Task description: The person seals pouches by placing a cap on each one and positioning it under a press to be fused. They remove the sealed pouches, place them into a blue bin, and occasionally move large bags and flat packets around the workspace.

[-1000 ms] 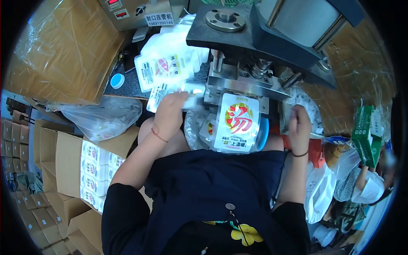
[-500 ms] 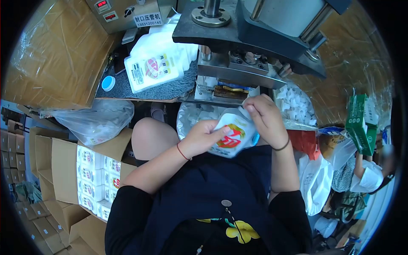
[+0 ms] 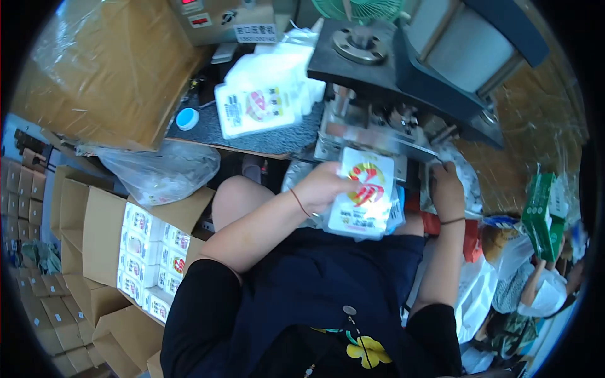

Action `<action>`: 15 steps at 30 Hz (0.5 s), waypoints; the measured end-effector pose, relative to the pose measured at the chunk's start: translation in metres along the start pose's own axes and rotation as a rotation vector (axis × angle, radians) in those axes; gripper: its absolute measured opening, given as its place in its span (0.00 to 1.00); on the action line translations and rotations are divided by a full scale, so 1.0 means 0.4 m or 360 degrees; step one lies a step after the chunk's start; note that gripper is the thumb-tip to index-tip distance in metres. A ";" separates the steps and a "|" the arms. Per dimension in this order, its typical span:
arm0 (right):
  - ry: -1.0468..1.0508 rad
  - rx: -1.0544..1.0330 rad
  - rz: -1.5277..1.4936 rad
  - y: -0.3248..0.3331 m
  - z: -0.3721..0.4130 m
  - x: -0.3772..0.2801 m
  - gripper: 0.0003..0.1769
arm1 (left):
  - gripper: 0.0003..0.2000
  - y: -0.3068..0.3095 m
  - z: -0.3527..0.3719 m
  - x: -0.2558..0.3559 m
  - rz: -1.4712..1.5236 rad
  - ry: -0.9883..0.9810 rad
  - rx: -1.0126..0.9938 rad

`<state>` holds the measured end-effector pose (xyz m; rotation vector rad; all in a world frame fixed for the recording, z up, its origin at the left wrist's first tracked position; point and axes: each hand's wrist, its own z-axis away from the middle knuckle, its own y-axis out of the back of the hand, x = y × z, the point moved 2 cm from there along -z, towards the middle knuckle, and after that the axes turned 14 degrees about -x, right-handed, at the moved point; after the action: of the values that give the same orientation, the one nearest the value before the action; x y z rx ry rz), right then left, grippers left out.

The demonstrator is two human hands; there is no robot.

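My left hand [image 3: 320,187] is closed on the edge of a white printed pouch [image 3: 362,195] with a red and yellow design, held upright above my lap. Something light blue shows behind its right edge. My right hand [image 3: 447,188] is off the pouch, at the right end of the metal press [image 3: 403,135], its fingers bent and partly hidden, so what it touches is unclear. More white pouches [image 3: 261,107] lie stacked on the grey mat [image 3: 283,140], with a round blue-and-white cap [image 3: 187,119] to their left.
An open carton [image 3: 104,236] of packed pouches stands at the lower left, below a clear plastic bag [image 3: 161,170]. At the right are a green box [image 3: 542,217] and a white bag [image 3: 476,293]. Another person's arm [image 3: 532,283] shows at the far right.
My right hand has let go of the pouch's top and moved right to the press. The pouch now faces up flat in my left hand. The whole view has shifted.
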<state>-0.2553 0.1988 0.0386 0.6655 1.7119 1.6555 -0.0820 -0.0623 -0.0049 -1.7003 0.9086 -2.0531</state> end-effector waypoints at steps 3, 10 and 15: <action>-0.0038 0.0053 -0.0216 -0.003 0.005 -0.002 0.13 | 0.24 0.041 0.024 0.039 -0.1017 -0.0149 0.0453; 0.0151 0.0166 -0.0444 0.019 0.031 0.025 0.14 | 0.31 0.178 0.190 0.194 -0.3526 -0.0179 0.1257; 0.0078 0.0242 -0.0664 0.098 0.087 -0.088 0.13 | 0.13 0.146 0.253 0.140 -0.2529 -0.0366 0.0885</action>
<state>-0.2096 0.1983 0.0818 0.3063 1.8733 1.2694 -0.0067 -0.1667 0.0082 -2.3895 -1.4752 -2.2280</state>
